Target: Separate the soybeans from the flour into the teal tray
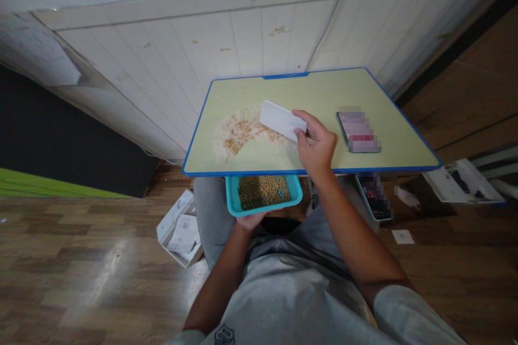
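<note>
Between the thumb and fingers of my right hand is a flat white card, tilted over the right part of a spread pile. White rice-like grains make up most of that pile, with yellow soybean-like beans mixed in. My left hand supports a turquoise plastic tray from below, at the table's front edge above my lap. Many of the same round beans cover the tray's bottom. Most of my left fingers are hidden under the tray.
The small yellow-green table has a blue rim and stands against a white panelled wall. A phone lies on its right side. On the floor are an opened white box at left and a small white paper at right.
</note>
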`<state>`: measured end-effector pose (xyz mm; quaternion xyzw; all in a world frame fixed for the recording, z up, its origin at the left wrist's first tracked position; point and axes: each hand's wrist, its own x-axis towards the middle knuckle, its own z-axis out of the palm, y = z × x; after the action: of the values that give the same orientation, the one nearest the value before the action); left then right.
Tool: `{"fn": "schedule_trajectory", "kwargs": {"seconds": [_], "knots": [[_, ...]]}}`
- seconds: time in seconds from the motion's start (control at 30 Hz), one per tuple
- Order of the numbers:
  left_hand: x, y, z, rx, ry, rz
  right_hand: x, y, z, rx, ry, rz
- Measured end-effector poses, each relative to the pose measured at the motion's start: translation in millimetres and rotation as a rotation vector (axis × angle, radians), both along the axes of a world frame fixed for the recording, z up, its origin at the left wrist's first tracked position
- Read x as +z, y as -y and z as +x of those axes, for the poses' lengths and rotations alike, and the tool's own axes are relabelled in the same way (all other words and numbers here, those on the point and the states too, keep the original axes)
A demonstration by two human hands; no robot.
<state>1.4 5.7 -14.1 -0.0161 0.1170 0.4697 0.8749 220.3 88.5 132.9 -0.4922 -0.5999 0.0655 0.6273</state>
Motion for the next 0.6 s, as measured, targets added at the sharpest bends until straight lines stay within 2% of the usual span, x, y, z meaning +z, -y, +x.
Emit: {"fn": "schedule_trajectory", "kwargs": {"seconds": [0.33, 0.6], "knots": [[-11.5, -3.5, -4.6, -0.007, -0.002, 0.039, 2.0, 6.5, 0.5, 0.095, 0.004, -0.080], [-10.4, -3.9, -4.9, -0.013, 0.009, 0.017, 8.2, 11.6, 2.7, 0.152, 0.040, -0.138]]}}
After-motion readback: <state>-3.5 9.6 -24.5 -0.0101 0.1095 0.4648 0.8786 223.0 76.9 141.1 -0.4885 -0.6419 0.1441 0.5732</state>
